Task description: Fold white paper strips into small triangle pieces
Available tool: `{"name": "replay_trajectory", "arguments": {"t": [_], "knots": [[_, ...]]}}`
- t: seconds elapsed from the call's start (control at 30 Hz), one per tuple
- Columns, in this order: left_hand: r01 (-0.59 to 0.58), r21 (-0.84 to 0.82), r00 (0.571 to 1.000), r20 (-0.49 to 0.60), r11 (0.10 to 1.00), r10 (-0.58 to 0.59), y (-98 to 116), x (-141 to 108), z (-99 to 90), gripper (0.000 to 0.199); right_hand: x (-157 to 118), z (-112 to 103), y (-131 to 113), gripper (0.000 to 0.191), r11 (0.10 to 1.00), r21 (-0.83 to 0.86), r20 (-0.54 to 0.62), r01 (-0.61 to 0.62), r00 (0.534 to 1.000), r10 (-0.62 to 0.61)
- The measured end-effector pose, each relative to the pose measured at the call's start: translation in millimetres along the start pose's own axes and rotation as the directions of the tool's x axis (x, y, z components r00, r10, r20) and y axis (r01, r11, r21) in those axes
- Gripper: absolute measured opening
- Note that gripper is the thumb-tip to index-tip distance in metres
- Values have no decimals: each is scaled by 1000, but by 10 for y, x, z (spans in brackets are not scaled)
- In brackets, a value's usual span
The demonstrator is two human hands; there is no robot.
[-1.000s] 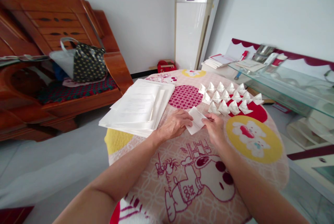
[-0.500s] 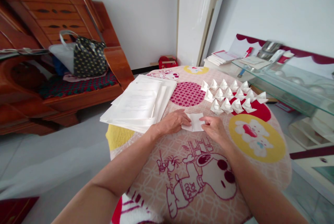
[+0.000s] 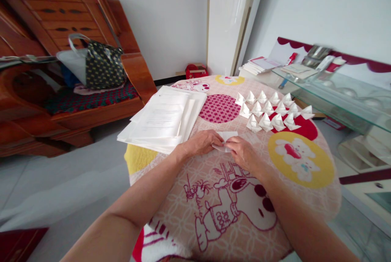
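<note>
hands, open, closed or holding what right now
Left hand: holding the left side of the small white paper.
Right hand: touching the same paper; whether pinching cannot be told.

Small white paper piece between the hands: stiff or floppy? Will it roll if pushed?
Likely light and floppy: the small white paper piece looks thin, its near edge seemingly lifted beside the left hand. Probably more apt to slide than roll, since its far part seems flat on the pink patterned tablecloth.
</note>
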State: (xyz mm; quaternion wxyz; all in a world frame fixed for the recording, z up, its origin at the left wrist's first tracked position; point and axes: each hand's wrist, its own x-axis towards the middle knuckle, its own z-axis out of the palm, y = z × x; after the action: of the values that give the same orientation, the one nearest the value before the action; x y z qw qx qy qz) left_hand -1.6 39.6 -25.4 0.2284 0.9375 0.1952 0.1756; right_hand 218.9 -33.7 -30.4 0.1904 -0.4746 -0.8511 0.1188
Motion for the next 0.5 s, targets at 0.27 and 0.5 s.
{"name": "replay_trajectory", "arguments": {"t": [0.27, 0.5], "knots": [[113, -292, 993, -9, 950, -121, -103, -46, -37, 14, -74, -34, 57, 36, 992, 129, 47, 12, 999, -18], [225, -320, 962, -76, 920, -261, -126, 17, 14, 14, -97, -68, 30, 34, 982, 189, -19, -23, 999, 27]]}}
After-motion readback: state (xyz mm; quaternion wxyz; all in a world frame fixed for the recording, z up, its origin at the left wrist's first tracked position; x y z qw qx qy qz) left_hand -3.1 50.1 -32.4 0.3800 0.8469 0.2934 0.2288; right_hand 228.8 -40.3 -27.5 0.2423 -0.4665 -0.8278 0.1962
